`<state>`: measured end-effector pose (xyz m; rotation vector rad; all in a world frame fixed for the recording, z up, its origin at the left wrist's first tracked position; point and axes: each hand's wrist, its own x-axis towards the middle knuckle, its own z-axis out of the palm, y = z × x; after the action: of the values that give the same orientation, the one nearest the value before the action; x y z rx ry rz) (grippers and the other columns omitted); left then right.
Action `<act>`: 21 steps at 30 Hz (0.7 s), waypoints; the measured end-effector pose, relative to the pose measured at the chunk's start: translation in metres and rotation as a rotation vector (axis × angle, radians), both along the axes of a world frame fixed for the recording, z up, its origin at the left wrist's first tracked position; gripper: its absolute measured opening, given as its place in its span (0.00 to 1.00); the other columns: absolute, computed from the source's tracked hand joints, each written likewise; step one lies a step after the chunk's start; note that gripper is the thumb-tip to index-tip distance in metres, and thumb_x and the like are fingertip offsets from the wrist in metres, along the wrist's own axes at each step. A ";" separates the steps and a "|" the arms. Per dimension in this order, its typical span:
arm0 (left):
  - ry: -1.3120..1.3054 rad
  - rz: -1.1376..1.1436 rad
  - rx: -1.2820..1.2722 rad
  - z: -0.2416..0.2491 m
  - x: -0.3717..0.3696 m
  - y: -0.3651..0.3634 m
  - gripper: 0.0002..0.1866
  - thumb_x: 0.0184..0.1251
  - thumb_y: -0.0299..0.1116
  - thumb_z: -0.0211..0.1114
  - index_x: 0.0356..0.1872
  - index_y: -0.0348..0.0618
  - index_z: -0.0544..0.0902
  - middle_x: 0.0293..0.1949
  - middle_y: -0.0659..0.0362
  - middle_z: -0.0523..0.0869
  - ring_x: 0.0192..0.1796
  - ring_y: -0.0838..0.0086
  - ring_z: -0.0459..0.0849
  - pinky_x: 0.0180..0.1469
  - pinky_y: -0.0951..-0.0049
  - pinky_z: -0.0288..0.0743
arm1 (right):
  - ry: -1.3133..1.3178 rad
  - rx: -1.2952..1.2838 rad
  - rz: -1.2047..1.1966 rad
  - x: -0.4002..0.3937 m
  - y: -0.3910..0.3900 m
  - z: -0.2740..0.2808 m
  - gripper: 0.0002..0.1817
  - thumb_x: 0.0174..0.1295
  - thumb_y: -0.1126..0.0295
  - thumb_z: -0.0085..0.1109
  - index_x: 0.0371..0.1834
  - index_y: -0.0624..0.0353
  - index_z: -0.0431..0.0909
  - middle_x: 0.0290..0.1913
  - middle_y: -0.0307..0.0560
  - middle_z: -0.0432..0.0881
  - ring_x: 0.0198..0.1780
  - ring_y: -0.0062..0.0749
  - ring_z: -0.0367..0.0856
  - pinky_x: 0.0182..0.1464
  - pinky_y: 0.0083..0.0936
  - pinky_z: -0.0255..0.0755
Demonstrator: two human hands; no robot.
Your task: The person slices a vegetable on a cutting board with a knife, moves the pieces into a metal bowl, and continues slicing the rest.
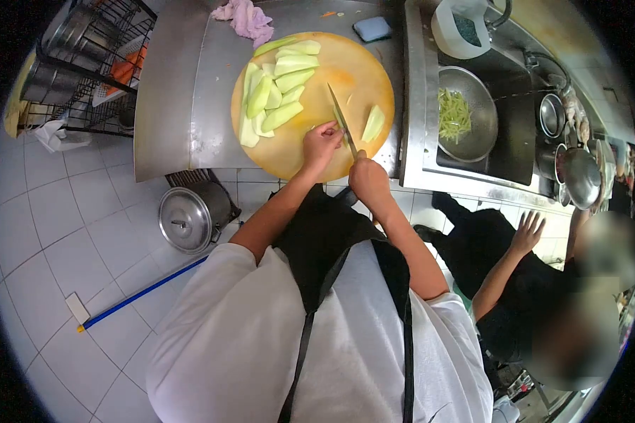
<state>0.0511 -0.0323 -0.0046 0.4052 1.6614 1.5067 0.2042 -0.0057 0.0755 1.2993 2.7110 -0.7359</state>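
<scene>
My right hand point(369, 185) is wrapped round the handle of a knife point(341, 116) at the lower right of a round cutting board point(363, 67). The blade points up and to the left over the board. Beside the blade, my left hand point(322, 146) has its fingers bent together at a small pale green piece, mostly hidden by the fingers and blade. Several peeled green vegetable slices point(286, 83) lie in a pile on the board's left part. Another green piece point(374, 123) lies to the right of the knife.
Behind the board are a pink cloth point(245, 21) and a blue sponge point(372, 29). A colander point(481, 116) with green strips sits in the sink at right. A lidded pot point(185, 219) stands on the floor. People in dark clothes are at the right.
</scene>
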 end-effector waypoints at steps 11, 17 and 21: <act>-0.063 0.010 -0.003 0.003 -0.003 0.003 0.20 0.68 0.29 0.74 0.57 0.27 0.83 0.36 0.56 0.89 0.34 0.77 0.88 0.35 0.77 0.84 | 0.022 -0.014 -0.033 -0.018 0.004 -0.017 0.07 0.65 0.73 0.56 0.39 0.67 0.73 0.27 0.65 0.85 0.31 0.60 0.89 0.34 0.48 0.84; 0.061 -0.016 -0.060 -0.010 -0.005 0.007 0.21 0.67 0.28 0.74 0.56 0.28 0.81 0.36 0.55 0.87 0.33 0.74 0.88 0.35 0.73 0.84 | 0.039 -0.056 -0.076 -0.009 0.003 -0.018 0.07 0.65 0.73 0.56 0.40 0.65 0.72 0.27 0.65 0.86 0.32 0.61 0.89 0.37 0.50 0.83; 0.132 -0.019 -0.110 -0.003 -0.006 0.011 0.21 0.67 0.30 0.74 0.56 0.29 0.81 0.32 0.54 0.87 0.27 0.74 0.87 0.31 0.73 0.81 | 0.185 -0.074 -0.173 0.013 -0.006 -0.010 0.08 0.71 0.69 0.55 0.40 0.64 0.72 0.26 0.67 0.84 0.31 0.64 0.86 0.35 0.55 0.80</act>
<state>0.0448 -0.0214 -0.0078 0.4676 1.8288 1.3931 0.2171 -0.0116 0.0651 1.5347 2.7019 -1.0107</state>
